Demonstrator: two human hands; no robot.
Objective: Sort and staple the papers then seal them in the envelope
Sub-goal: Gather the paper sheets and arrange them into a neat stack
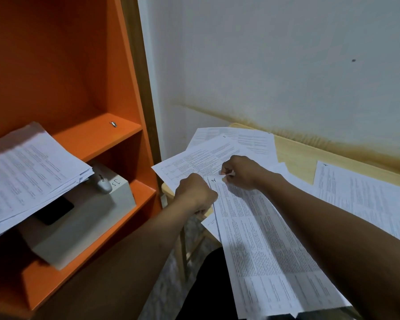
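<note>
Now, front edge: I see the front sheets (275, 262), printed and marked 1, hanging past the desk's (298, 153) front edge and running up to both hands.
Left hand (195, 192): at the desk's front-left corner, against the left edge of the front sheets. Its fingers are curled into a fist, and I cannot tell whether they grip paper.
Right hand (240, 175): thumb and forefinger pinch the top edge of the front sheets, just beside the 1. The other fingers are curled in.
Open room: bare wood shows along the desk's back edge and between the piles. The gap from its left edge to the shelf unit is narrow.
Right side: a sheet marked 4 (356, 192) lies flat, well apart from the hands.
Back-left corner: fanned sheets (229, 144) overlap, one poking past the left edge.
Shelf unit (90, 137): orange, left of the desk. A paper stack (28, 167) rests on a grey box (79, 215), beside a silver stapler (102, 181) and a flat black thing (54, 213).
Wall (275, 54): pale, with a brown stain along the desk's back edge.
</note>
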